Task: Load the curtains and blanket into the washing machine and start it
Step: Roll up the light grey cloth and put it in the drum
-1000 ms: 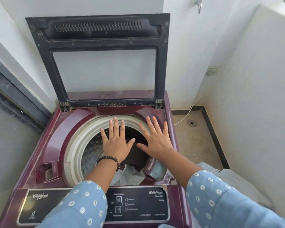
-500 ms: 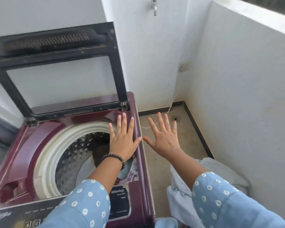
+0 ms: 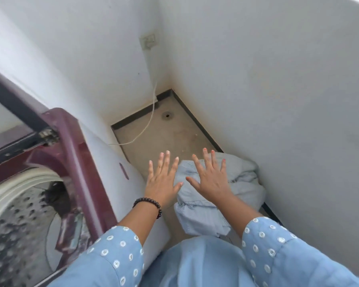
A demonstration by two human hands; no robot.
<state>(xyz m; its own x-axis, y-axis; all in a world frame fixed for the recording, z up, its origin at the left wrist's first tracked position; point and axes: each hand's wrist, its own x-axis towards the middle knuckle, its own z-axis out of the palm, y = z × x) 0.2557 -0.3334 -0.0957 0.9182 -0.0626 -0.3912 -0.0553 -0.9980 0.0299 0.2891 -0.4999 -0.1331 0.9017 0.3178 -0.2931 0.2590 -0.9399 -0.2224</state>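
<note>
From the head camera, you look down into a narrow corner beside the washing machine point(image 3: 75, 154). Your left hand point(image 3: 163, 181) reaches forward with its fingers straight and spread wide, holding nothing, over the floor between the machine's white side and the pale grey bundle of fabric point(image 3: 232, 189). Your right hand point(image 3: 210, 179) is spread just as wide, also holding nothing, its palm down over the top of that bundle; whether it touches the cloth cannot be told. The bundle lies crumpled on the floor point(image 3: 166, 137) against the right wall, well outside the machine. Whether it is curtain or blanket cannot be told. The maroon machine sits at the left of the view with its lid point(image 3: 13, 100) raised, and the perforated metal drum point(image 3: 23, 220) shows inside the cream ring; something dark lies in it, blurred. A beaded bracelet point(image 3: 149, 205) circles your left wrist, and both arms wear light blue sleeves with white dots. A white cable point(image 3: 147, 123) runs from the wall socket point(image 3: 148, 41) down across the floor, near a round drain point(image 3: 167, 115).
</note>
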